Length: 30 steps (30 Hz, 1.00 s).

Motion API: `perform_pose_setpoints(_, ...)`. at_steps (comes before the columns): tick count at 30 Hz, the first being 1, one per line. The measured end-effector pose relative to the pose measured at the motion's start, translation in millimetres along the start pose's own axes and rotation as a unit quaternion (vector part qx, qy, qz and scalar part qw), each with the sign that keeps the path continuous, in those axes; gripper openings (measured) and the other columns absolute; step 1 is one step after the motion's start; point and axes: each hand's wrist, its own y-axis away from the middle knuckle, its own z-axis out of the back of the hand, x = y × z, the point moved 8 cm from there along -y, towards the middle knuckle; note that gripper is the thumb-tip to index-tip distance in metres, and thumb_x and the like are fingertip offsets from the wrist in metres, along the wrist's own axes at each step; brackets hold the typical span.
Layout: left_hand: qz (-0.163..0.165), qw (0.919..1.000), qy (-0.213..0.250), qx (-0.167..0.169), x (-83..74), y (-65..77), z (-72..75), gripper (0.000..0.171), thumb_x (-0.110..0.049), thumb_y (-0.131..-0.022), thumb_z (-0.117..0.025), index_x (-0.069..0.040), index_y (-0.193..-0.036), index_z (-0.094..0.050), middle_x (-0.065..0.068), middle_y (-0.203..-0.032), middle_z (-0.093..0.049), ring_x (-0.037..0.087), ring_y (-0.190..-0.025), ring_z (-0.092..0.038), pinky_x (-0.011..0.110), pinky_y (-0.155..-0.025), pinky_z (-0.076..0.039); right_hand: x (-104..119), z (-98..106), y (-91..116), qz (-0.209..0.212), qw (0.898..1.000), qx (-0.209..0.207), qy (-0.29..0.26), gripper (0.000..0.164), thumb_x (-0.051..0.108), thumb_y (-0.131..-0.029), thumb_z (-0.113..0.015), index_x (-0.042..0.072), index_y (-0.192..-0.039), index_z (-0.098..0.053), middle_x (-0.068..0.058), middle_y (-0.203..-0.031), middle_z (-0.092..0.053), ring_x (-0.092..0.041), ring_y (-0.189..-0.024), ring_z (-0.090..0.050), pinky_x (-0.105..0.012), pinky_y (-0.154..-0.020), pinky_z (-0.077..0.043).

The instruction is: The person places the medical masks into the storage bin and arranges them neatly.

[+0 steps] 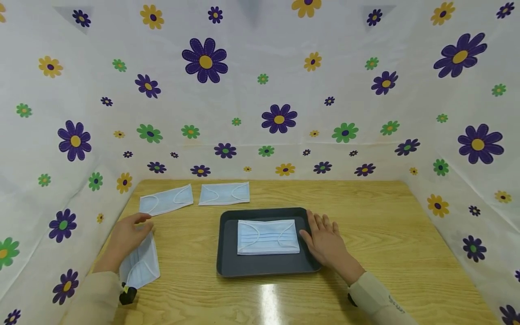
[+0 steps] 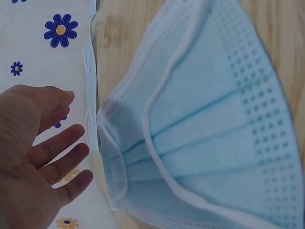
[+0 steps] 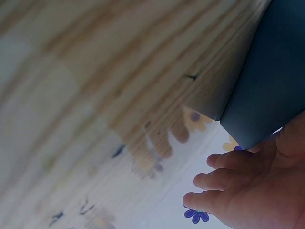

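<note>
At the right edge of a dark grey tray (image 1: 228, 264), my right hand (image 1: 327, 243) rests with straight fingers along the rim. Its fingers also show beside the tray's outer wall (image 3: 267, 81) in the right wrist view. Inside the tray lies a small stack of light blue face masks (image 1: 268, 238), white ear loops on top. On the left, my left hand (image 1: 127, 237) hovers over a single pleated face mask (image 1: 146, 266), partly hiding it. The left wrist view shows the left fingers (image 2: 66, 164) loosely bent, holding nothing, apart from that mask.
Two more face masks lie flat at the back left, one slanted mask (image 1: 167, 201) and one nearly straight mask (image 1: 225, 194). The wooden table (image 1: 378, 216) is enclosed at the back and sides by a white flowered cloth (image 1: 243, 95).
</note>
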Motion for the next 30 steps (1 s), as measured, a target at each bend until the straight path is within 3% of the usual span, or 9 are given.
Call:
perform_pose_setpoints(14,0.036,0.9978,-0.038,0.041,19.1,6.1,-3.0,0.047,-0.018,-0.098,-0.071,0.009,-0.135,-0.062,0.039,-0.133,-0.062,0.059,-0.124,-0.056,0.068,-0.101,-0.048,-1.3,-1.5,-0.7,-0.003,1.0,-0.003,0.002,0.073,0.043,-0.113,-0.042,0.001,-0.168,-0.018,-0.032,-0.165,-0.036,-0.056,-0.155,-0.025,-0.075,-0.122,-0.021)
perform_pose_setpoints(25,0.009,0.9978,-0.058,0.031,19.8,6.0,-6.0,0.047,-0.014,-0.094,-0.076,0.011,-0.132,-0.064,0.037,-0.13,-0.065,0.059,-0.122,-0.058,0.068,-0.102,-0.047,-0.8,-2.1,-0.6,-0.001,1.0,-0.004,0.006,0.073,0.043,-0.113,-0.042,0.001,-0.168,-0.019,-0.032,-0.164,-0.036,-0.057,-0.155,-0.026,-0.076,-0.121,-0.023)
perform_pose_setpoints(30,-0.005,0.9979,-0.061,0.02,19.0,5.7,-3.6,0.045,-0.014,-0.092,-0.078,0.011,-0.128,-0.066,0.036,-0.117,-0.068,0.054,-0.109,-0.063,0.065,-0.093,-0.051,-0.4,-1.2,-0.2,0.003,1.0,-0.005,0.004,0.072,0.042,-0.114,-0.042,0.0,-0.168,-0.018,-0.033,-0.164,-0.037,-0.057,-0.154,-0.027,-0.076,-0.121,-0.023)
